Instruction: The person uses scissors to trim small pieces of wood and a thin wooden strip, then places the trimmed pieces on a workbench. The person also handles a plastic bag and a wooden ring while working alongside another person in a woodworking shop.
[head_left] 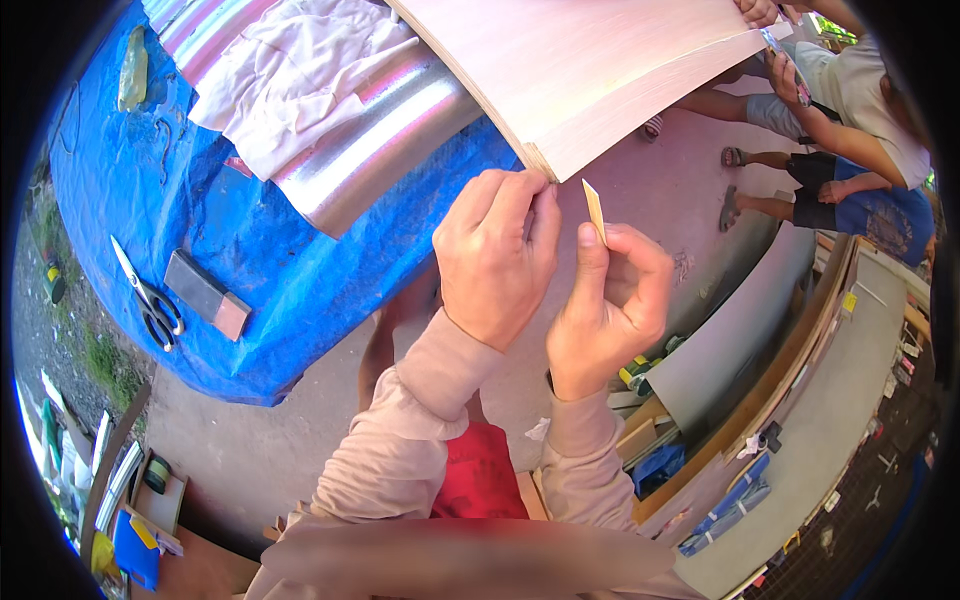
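My left hand [495,260] grips the lower corner of a pale plywood board [590,70], its fingers curled at the layered edge. Just right of it, my right hand [610,305] pinches a thin, light wooden sliver [593,208] between thumb and fingers, held upright below the corner and apart from the board. Left of the board, a crumpled white cloth [290,80] lies on a shiny curved sheet [365,150] over a blue tarp [250,370]. Black-handled scissors [155,310] and a dark block [205,290] lie on the tarp.
At upper right, a person in a white shirt [870,110] holds a phone; another person in a blue shirt [870,215] is below. Long grey panels [720,310] and a cluttered bench [790,440] run along the right. Assorted items [140,540] fill the lower left.
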